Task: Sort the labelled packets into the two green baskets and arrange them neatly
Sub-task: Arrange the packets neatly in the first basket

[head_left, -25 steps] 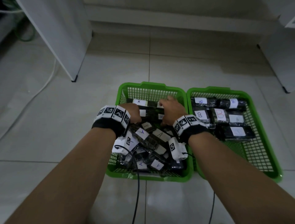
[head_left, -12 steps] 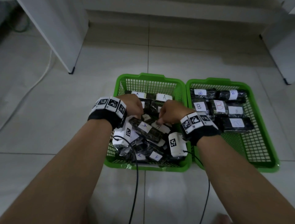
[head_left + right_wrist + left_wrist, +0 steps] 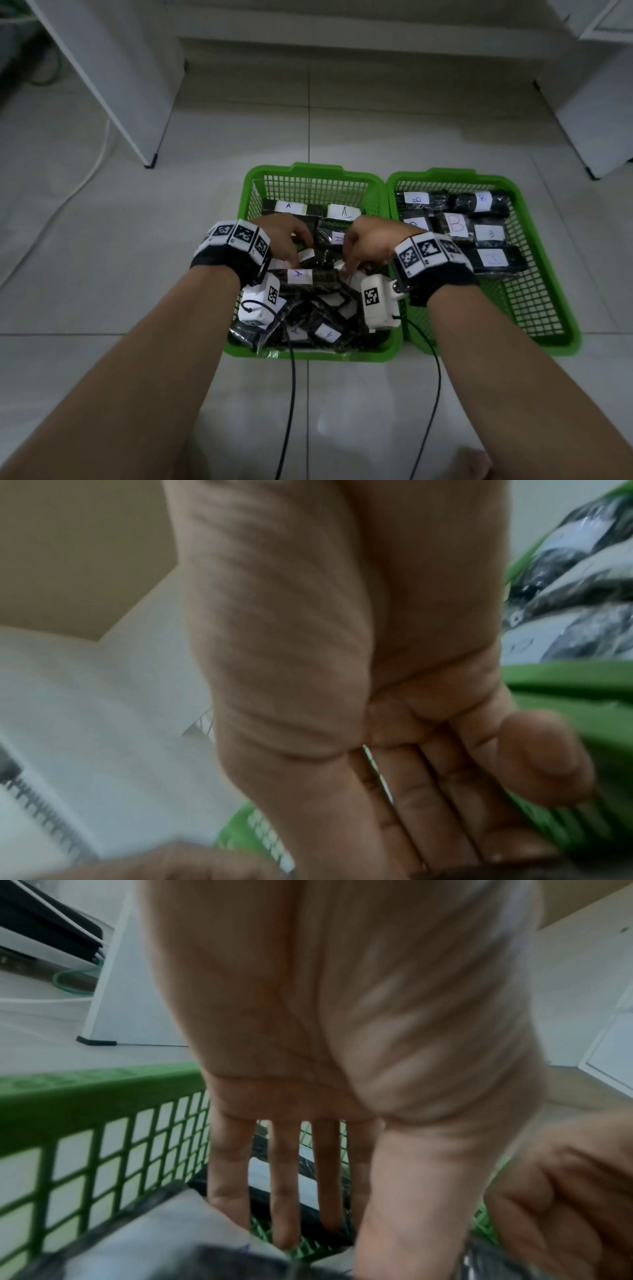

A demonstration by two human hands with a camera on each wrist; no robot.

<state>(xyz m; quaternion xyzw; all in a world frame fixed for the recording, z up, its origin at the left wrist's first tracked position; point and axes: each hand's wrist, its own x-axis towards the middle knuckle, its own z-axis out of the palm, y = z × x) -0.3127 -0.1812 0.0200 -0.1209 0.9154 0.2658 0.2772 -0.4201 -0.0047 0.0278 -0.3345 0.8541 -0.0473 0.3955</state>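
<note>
From the head view, two green baskets sit side by side on the floor. The left basket (image 3: pixel 310 178) holds black packets with A labels: a few lie in tidy rows at the far end, and many lie in a messy heap (image 3: pixel 318 315) at the near end. The right basket (image 3: pixel 455 178) holds B packets (image 3: pixel 455 224) in neat rows at its far end. Both hands reach into the left basket and hold one A packet (image 3: pixel 310 275) by its ends, the left hand (image 3: pixel 284 236) on one end and the right hand (image 3: pixel 366 240) on the other. From the left wrist, the left fingers (image 3: pixel 284 1185) point straight down into the basket, a little apart. The right wrist picture is blurry; its fingers (image 3: pixel 421 813) lie close together, and I cannot tell what they grip.
</note>
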